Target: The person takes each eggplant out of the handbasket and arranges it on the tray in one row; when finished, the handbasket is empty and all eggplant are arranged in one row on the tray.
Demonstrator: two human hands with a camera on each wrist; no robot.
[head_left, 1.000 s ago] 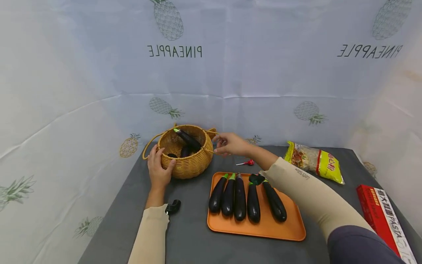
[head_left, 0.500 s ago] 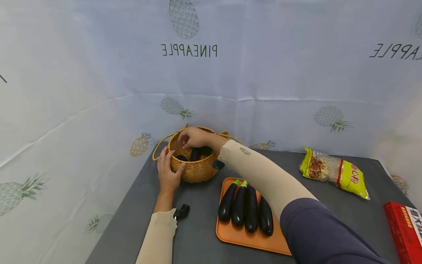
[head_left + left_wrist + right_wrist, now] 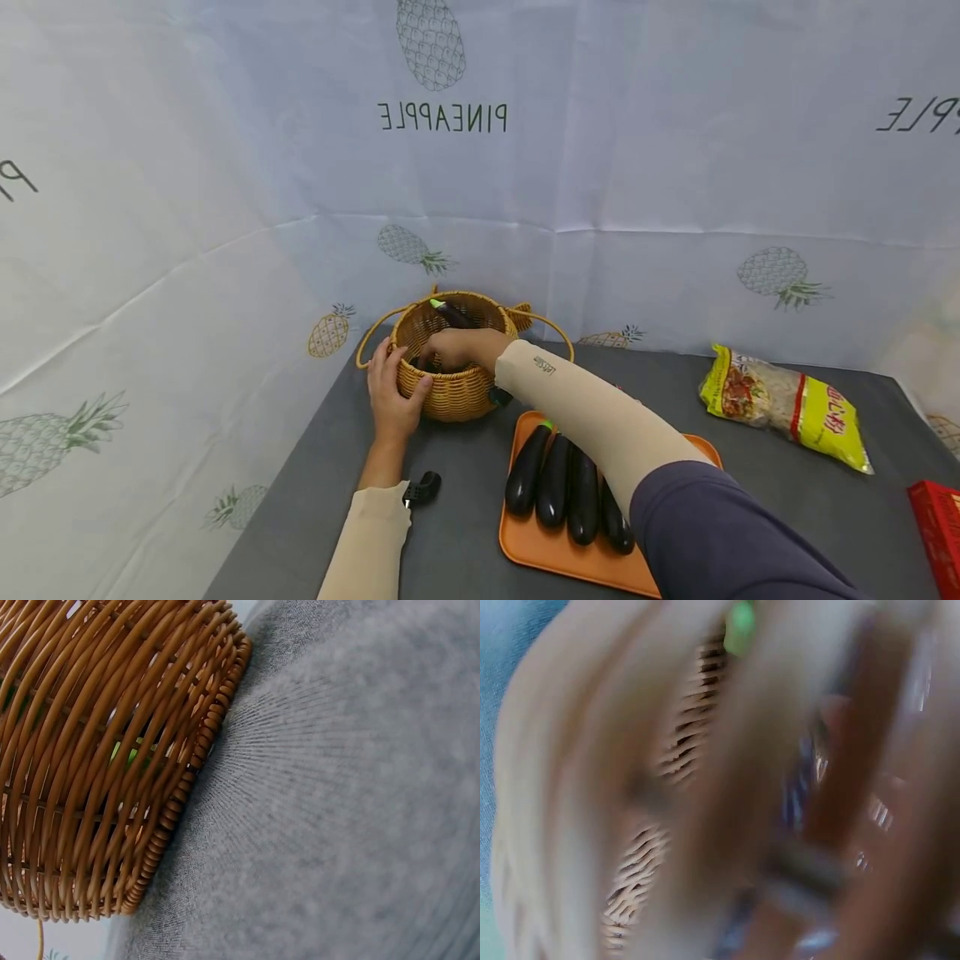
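A round wicker basket (image 3: pixel 457 398) stands on the grey table with dark eggplants inside. One eggplant (image 3: pixel 455 315), green-stemmed, leans at the back of it. My left hand (image 3: pixel 392 404) holds the basket's left rim, fingertips over the edge and thumb on the outer wall. My right hand (image 3: pixel 459 347) reaches down inside, its fingertips hidden among the eggplants; I cannot tell whether they grip one. The left wrist view shows the basket wall (image 3: pixel 97 757) close up, a green stem (image 3: pixel 131 754) behind the weave. Blurred weave fills most of the right wrist view, with shiny dark skin behind.
Right of the basket, an orange tray (image 3: pixel 517 546) bears several eggplants (image 3: pixel 553 492), partly covered by my right arm. A yellow food bag (image 3: pixel 783 408) and a red box (image 3: pixel 933 533) lie further right. The basket's loop handles (image 3: pixel 558 333) stick out sideways; a white patterned cloth hangs behind.
My right hand has let go of the right handle and moved left, over the basket and down into it. The left hand stays on the rim. The view has shifted rightward.
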